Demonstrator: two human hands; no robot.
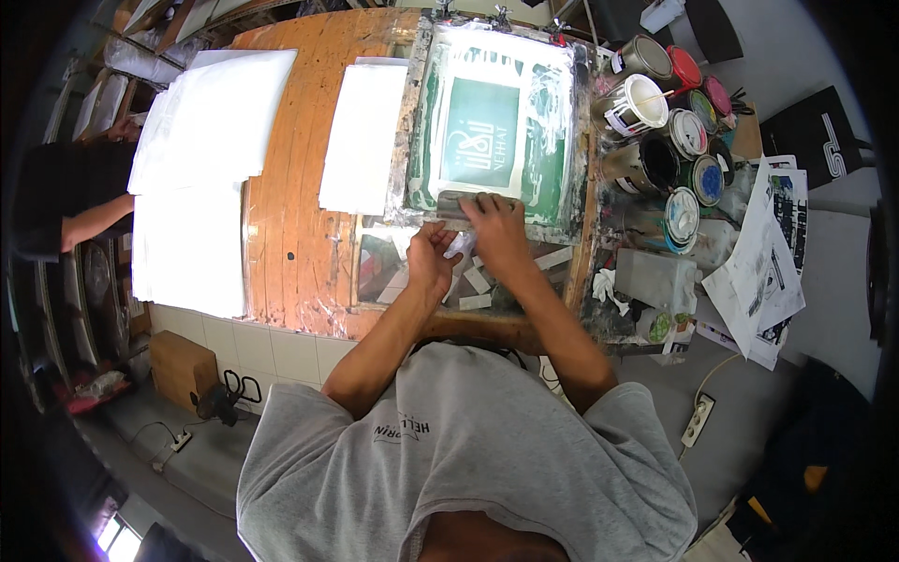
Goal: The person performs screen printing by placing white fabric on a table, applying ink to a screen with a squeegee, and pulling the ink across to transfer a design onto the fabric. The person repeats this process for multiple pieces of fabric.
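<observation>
A screen-printing frame (400,155) lies on the table in front of me, its green mesh (547,159) smeared with white ink around a paler rectangle with a design. At the near end of the mesh, my right hand (498,228) is closed over a dark squeegee (453,202), which lies crosswise. Just left of it, my left hand (431,259) has its fingers bent together at the frame's near edge. What they grip, if anything, is hidden. Beside those fingers, below the squeegee, shows a crumpled whitish, translucent piece (461,245).
White sheets (361,136) lie against the frame's left side. Larger paper stacks (201,140) cover the wooden table's (298,197) left part. Open paint cans (646,101) crowd the right side, near a plastic canister (655,278). Another person's arm (98,223) shows at far left.
</observation>
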